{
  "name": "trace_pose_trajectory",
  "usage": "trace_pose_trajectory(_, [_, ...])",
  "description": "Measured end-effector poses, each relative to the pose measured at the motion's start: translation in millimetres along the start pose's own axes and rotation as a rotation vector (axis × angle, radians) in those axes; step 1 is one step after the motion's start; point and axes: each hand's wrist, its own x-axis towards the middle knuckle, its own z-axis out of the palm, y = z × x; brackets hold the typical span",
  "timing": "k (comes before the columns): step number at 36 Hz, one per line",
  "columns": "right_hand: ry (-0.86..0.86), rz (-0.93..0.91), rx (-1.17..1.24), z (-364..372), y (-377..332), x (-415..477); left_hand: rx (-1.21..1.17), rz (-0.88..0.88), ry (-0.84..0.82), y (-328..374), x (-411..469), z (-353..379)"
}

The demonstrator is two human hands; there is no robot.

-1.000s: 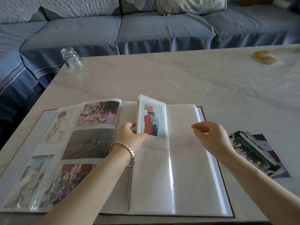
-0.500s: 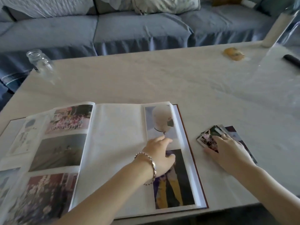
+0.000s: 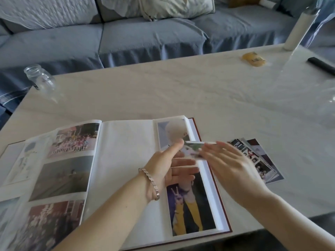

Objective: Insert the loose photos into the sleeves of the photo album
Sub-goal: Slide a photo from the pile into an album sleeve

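The photo album [image 3: 126, 142] lies open on the pale table, with photos in the left page's sleeves and two in the right page's outer column. My right hand [image 3: 230, 163] hovers over the album's right edge and holds one loose photo [image 3: 194, 148] in its fingertips; its thumb is hidden. My left hand [image 3: 163, 165], wearing a bracelet, is above the right page with fingers straight and the thumb raised against the photo's left edge. The pile of loose photos [image 3: 262, 160] lies on the table just right of the album.
A glass jar [image 3: 39, 78] stands at the table's far left corner. A yellow packet [image 3: 253, 59], a white roll [image 3: 297, 28], a black remote [image 3: 322, 66] and clear plastic [image 3: 326, 105] are at the far right. A blue sofa [image 3: 145, 37] runs behind the table.
My right hand has lifted one photo from the pile and carried it left over the album. My left hand has risen off the right page to meet it.
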Motion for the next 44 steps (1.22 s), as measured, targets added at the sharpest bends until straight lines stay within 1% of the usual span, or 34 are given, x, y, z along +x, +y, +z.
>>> trace_pose_trajectory(2, [-0.055,-0.114,0.024,7.0,-3.6,-0.1,-0.003,0.059,0.055,-0.1,-1.0,-0.9])
trace_pose_trajectory(3, [-0.092,-0.131,0.034,11.4,-3.9,-0.5,-0.009,0.081,0.088,0.5,-0.6,-2.4])
trace_pose_trajectory(4, [-0.129,-0.109,0.055,15.1,-4.0,-1.1,0.003,0.105,0.124,0.1,0.7,-4.9])
trace_pose_trajectory(5, [-0.147,-0.045,0.082,18.4,-3.9,-2.0,0.036,0.129,0.167,-0.9,2.1,-7.8])
trace_pose_trajectory(7, [-0.176,0.15,0.17,20.2,-6.0,-0.4,0.186,0.206,0.272,-3.2,6.4,-18.0])
trace_pose_trajectory(9, [-0.161,0.433,0.287,17.2,-9.6,5.2,0.32,0.287,0.351,-3.3,6.5,-27.8])
trace_pose_trajectory(11, [-0.211,0.74,0.455,14.6,-13.7,12.7,0.402,0.354,0.372,-2.7,6.1,-36.7])
trace_pose_trajectory(12, [-0.231,0.848,0.581,15.0,-14.7,16.6,0.444,0.379,0.362,-2.2,5.5,-39.9])
trace_pose_trajectory(14, [-0.252,0.982,0.803,18.1,-14.0,22.8,0.528,0.418,0.339,-1.6,4.7,-45.0])
trace_pose_trajectory(16, [-0.272,1.076,0.943,19.3,-12.5,29.0,0.619,0.458,0.363,-2.7,6.3,-50.8])
trace_pose_trajectory(17, [-0.267,1.095,0.976,20.2,-10.3,31.1,0.671,0.482,0.392,-2.7,6.1,-53.7])
trace_pose_trajectory(19, [-0.197,1.1,0.999,21.3,-6.7,36.9,0.817,0.522,0.476,-3.7,7.3,-62.0])
trace_pose_trajectory(21, [-0.088,1.108,0.973,23.4,-2.9,45.9,1.096,0.512,0.575,-7.1,11.3,-71.6])
trace_pose_trajectory(23, [0.008,1.103,0.881,27.6,2.4,55.0,1.401,0.397,0.634,-13.5,16.8,-81.8])
trace_pose_trajectory(25, [0.087,1.084,0.799,29.6,6.4,65.3,1.541,0.274,0.652,-22.2,21.5,-89.2])
trace_pose_trajectory(27, [0.129,1.034,0.692,32.0,8.1,72.6,1.577,0.233,0.658,-29.4,24.2,-92.3])
trace_pose_trajectory(30, [0.151,0.922,0.535,36.7,7.4,79.9,1.59,0.225,0.663,-33.0,26.8,-92.9])
trace_pose_trajectory(34, [0.104,0.846,0.448,47.5,1.7,85.7,1.599,0.261,0.689,-37.5,29.9,-95.2])
trace_pose_trajectory(39, [-0.052,0.828,0.429,58.4,-9.8,86.3,1.594,0.301,0.695,-40.7,31.6,-95.5])
trace_pose_trajectory(41, [-0.116,0.855,0.496,59.9,-11.6,86.6,1.592,0.318,0.699,-40.6,31.7,-95.4])
trace_pose_trajectory(44, [-0.209,0.952,0.63,62.0,-5.6,88.1,1.566,0.356,0.702,-44.5,33.6,-97.3])
